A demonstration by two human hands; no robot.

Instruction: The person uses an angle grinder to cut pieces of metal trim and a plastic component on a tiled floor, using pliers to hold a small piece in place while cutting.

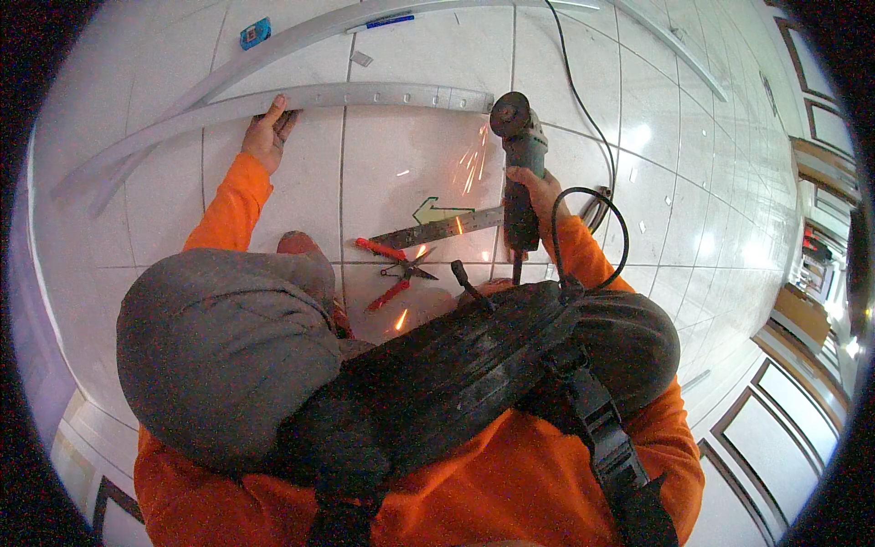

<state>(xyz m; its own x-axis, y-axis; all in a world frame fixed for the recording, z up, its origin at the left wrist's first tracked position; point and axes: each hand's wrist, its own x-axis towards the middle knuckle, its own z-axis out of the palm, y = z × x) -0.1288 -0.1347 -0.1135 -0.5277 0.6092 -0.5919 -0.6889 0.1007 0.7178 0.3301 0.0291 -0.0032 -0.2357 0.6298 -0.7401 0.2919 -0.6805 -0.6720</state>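
My right hand (540,189) is wrapped round the body of an angle grinder (523,196), whose disc (510,114) is at the right end of a long grey metal profile (365,97). Orange sparks (474,164) fly down from that spot toward me. To the left, my left hand (269,132) grips the same profile by its near edge, thumb on top. Between my hands and my knees lie red-handled snips (392,272), open on the tiles, and a flat metal ruler or square (437,226) with a dark, worn face.
Another metal profile (264,56) crosses behind the first, with a blue marker (387,20) on it. A small blue box-like item (255,34) sits beyond. The grinder's black cable (583,87) runs across the tiles at right. Small scraps (362,58) are scattered about.
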